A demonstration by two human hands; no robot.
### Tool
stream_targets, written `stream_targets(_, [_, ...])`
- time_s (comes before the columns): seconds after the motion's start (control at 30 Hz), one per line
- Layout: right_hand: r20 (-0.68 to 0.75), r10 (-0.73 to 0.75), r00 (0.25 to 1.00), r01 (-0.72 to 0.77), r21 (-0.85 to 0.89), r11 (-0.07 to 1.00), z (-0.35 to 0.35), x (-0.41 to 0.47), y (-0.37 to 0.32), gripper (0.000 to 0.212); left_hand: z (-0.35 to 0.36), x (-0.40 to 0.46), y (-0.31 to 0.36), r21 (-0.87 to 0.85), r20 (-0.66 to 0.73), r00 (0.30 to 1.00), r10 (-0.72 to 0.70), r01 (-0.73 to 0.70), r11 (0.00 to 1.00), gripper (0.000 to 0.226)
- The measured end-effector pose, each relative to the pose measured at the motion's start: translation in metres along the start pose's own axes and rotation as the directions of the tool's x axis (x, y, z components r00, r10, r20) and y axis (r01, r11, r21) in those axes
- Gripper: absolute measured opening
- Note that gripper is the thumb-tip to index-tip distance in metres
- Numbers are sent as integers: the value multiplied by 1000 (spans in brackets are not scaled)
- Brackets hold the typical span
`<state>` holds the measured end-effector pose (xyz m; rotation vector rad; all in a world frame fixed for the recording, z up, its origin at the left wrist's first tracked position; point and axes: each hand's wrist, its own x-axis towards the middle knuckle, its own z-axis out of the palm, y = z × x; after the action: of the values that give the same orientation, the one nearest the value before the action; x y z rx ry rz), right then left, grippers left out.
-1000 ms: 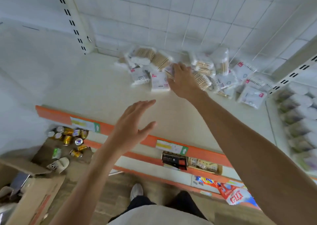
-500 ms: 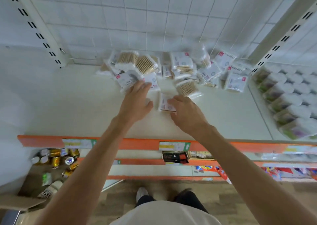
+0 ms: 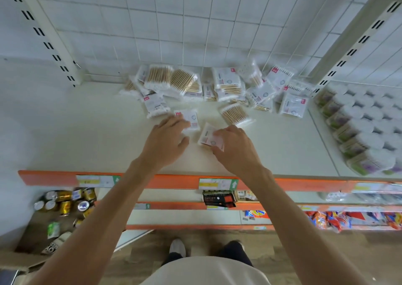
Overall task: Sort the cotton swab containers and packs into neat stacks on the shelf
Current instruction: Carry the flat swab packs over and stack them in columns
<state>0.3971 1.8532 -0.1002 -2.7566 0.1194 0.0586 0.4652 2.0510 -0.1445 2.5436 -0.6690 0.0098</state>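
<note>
Currently both hands are on the white shelf (image 3: pixel 91 132), each on its own flat swab pack pulled forward from the heap. Left hand (image 3: pixel 166 141) lies palm-down, fingers fairly straight and slightly apart, fingertips resting on the near edge of the left pack (image 3: pixel 188 119); thumb sticks out to the right, not wrapped around anything. Right hand (image 3: pixel 233 147) has fingers curled over the right pack (image 3: pixel 207 133), covering its near right corner; looks like a grip, thumb side touching the pack edge. The two packs sit close together but apart, in the middle of the shelf. Just behind the right hand, a loose bundle of wooden-stick swabs (image 3: pixel 236 114) lies tilted. Messy pile of swab packs (image 3: pixel 217 84) runs along the tiled back wall (image 3: pixel 195 23), overlapping each other. Round swab containers (image 3: pixel 365 119) are stacked in rows at the right. Orange shelf edge (image 3: pixel 174 181) carries price tags (image 3: pixel 218 183). Cans (image 3: pixel 65 202) below left.
</note>
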Motion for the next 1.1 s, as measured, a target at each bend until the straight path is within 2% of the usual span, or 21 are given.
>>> stream_targets(0.13, [-34,41,999,-36,129,991,2,-25,7,38,-6,-51,14,-38,-35,999,9,-11,999,32])
stream_targets(0.3, [26,37,999,-42,210,977,-2,-45,11,46,-8,-85,17,-86,-108,994,16,-25,996,22])
stream_targets(0.37, [65,15,998,-30,222,975,-8,-44,13,54,-12,-82,18,-149,-117,993,-34,16,989,31])
stream_targets(0.47, [74,40,996,-60,295,954,-20,-40,17,61,-16,-73,15,-239,-79,983,-164,141,961,61])
stream_targets(0.53, [15,82,996,-83,286,955,-20,-43,18,62,-14,-64,11,-226,-10,979,-204,196,954,74])
stream_targets(0.6, [17,157,987,-157,255,954,-13,-50,17,66,-9,-58,7,-199,35,973,-226,229,953,77])
stream_targets(0.67, [60,246,967,-254,234,939,-3,-58,16,70,-2,-57,4,-201,7,975,-223,220,955,68])
stream_targets(0.73, [70,273,959,-282,183,942,3,-62,15,67,1,-59,1,-242,-49,976,-214,196,950,56])
stream_targets(0.83, [50,256,965,-261,162,952,4,-64,13,61,0,-64,-3,-326,-100,978,-180,139,935,52])
stream_targets(0.93, [44,226,973,-230,217,949,4,-64,13,56,-5,-65,-3,-430,-78,987,-139,92,898,50])
stream_targets(1.1, [79,185,980,-200,288,937,8,-62,5,58,-9,-67,0,-463,-68,989,-130,85,882,45])
